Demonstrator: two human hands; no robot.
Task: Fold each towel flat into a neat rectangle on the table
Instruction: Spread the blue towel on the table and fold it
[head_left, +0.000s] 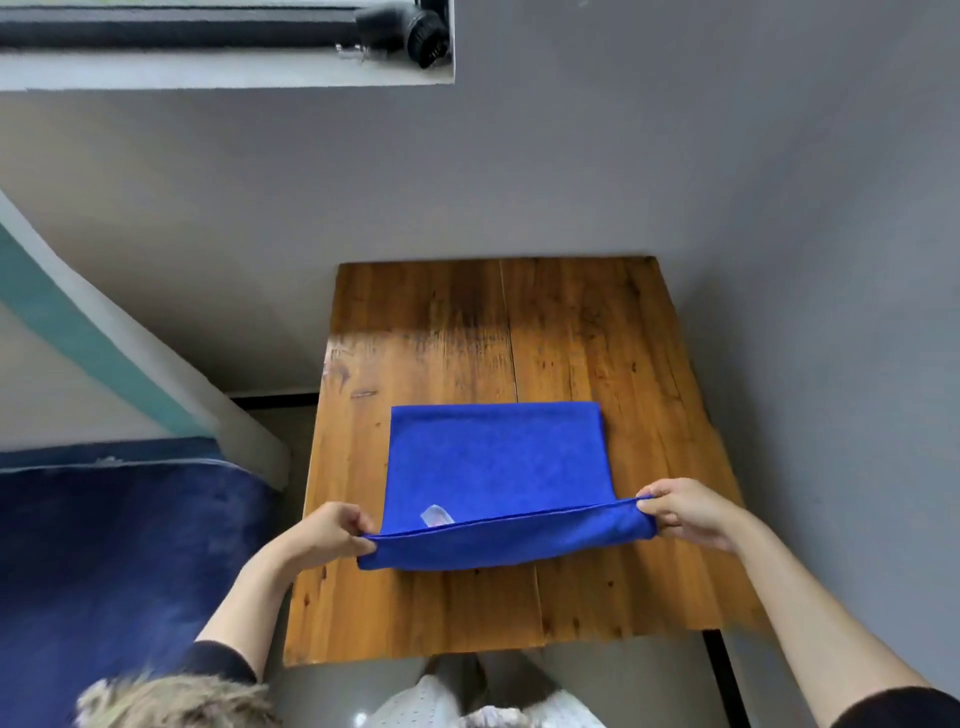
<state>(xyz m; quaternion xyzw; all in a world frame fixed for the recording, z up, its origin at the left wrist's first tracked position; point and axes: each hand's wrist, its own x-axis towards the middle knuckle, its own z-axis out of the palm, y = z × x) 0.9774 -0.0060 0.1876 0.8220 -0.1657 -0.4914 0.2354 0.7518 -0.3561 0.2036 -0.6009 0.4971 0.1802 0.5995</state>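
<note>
A bright blue towel (496, 457) lies on the wooden table (597, 338), doubled over, with its far fold straight and a small white label showing near its front left. The near edge is lifted slightly off the wood. My left hand (332, 530) pinches the near left corner. My right hand (680, 506) pinches the near right corner. Both hands hold the edge taut between them.
The table stands against a grey wall (571, 171). A dark blue bed or sofa (104, 545) lies to the left of the table. Grey floor (753, 670) shows past the table's near right edge. A window ledge with black gear (410, 31) is at the top left.
</note>
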